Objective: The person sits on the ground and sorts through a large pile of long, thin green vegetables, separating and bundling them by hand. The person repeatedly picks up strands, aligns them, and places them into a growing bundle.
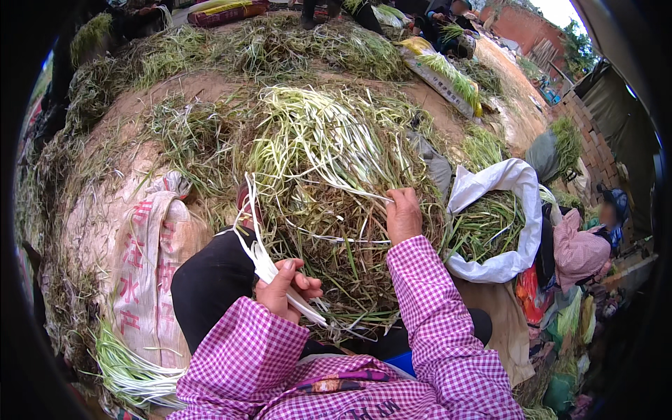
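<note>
A small bunch of long white-stemmed greens (265, 268) lies in the grip of my left hand (286, 291), its pale leaves pointing up and away from me. My right hand (404, 214) pinches the end of a white stalk (370, 195) at the near right side of a larger heap. That heap of pale green and white stalks (320, 131) rests on a mound of dry, brownish plant litter (336, 268) in front of my knees. The stalk's far end merges into the heap, so I cannot tell where it stops.
At left lies a woven sack (152, 268) with red writing, beside a bundle of clean stalks (136, 373). A white sack (485, 226) with rolled rim holds green leaves at right. Beyond are a yellow-and-white sack (441, 79), trimmings (315, 47) and other people (446, 26).
</note>
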The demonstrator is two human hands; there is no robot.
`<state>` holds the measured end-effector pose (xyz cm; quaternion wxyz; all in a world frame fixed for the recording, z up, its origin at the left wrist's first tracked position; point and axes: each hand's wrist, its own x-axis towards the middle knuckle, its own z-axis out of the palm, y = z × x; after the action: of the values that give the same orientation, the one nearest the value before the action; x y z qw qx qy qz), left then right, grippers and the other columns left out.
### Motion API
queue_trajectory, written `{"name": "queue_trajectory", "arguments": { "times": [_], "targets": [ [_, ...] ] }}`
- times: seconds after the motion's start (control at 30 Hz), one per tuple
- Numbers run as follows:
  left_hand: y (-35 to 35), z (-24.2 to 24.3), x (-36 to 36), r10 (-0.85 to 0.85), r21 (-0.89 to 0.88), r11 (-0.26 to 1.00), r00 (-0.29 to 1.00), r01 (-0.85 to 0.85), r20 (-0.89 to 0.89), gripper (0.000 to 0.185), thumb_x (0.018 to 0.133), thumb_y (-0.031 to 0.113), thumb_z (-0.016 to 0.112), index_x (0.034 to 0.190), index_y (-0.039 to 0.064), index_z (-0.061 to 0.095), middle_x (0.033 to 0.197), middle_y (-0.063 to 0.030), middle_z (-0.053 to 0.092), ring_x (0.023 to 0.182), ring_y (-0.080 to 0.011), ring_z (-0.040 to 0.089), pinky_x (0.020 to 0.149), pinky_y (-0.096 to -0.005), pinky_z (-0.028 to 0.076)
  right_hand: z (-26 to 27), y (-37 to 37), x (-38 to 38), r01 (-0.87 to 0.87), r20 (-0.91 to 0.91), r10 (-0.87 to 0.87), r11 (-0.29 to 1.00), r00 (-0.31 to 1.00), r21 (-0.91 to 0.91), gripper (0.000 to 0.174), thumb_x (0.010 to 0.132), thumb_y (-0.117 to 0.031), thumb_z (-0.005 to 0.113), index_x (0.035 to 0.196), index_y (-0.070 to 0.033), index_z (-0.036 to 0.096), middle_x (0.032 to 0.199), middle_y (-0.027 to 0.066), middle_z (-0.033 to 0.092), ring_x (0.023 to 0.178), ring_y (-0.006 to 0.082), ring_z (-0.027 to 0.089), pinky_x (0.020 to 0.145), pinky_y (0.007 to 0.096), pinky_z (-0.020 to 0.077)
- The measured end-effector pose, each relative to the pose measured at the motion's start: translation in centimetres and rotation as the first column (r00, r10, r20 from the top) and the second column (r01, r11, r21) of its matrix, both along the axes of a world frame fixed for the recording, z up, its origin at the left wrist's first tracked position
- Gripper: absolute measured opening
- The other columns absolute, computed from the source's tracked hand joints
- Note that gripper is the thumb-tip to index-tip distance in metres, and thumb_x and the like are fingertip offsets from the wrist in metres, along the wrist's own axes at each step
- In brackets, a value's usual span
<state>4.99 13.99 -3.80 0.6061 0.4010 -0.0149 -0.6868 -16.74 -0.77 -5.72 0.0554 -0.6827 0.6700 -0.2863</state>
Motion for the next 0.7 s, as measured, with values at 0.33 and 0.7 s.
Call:
{"name": "queue_trajectory", "arguments": {
  "times": [0.33, 0.7],
  "targets": [
    [0.0, -1.2, 0.2, 0.001, 0.011, 1.0, 1.0, -0.001, 0.025, 0.014, 0.088, 0.014, 0.051, 0.093, 0.001, 0.053, 0.059, -0.008, 0.055, 0.059, -0.0253, 0.06, 0.043, -0.032, 0.047, 3.5, -1.4, -2.7, -0.015, 0.072, 0.015, 1.0, 0.997, -0.009, 0.01, 0.078, -0.005, 0.059, 0.086, 0.0, 0.059, 0.081, 0.0122, 0.058, 0.074, 0.0254, 0.058, 0.068, 0.034, 0.0459],
    [-1.4, -1.7, -1.4, -0.121, 0.029, 0.992, 0.991, 0.119, 0.058, 0.019, 0.083, 0.007, 0.056, 0.1, -0.002, 0.051, 0.083, -0.0156, 0.062, 0.073, -0.0256, 0.065, 0.038, -0.0275, 0.048, 3.7, 7.6, -0.6, -0.557, 0.865, -0.142, 0.712, 0.481, 0.427, 0.015, 0.084, -0.011, 0.056, 0.094, 0.001, 0.059, 0.078, 0.0059, 0.062, 0.065, 0.0098, 0.059, 0.057, 0.0214, 0.0497]
  ]
}}
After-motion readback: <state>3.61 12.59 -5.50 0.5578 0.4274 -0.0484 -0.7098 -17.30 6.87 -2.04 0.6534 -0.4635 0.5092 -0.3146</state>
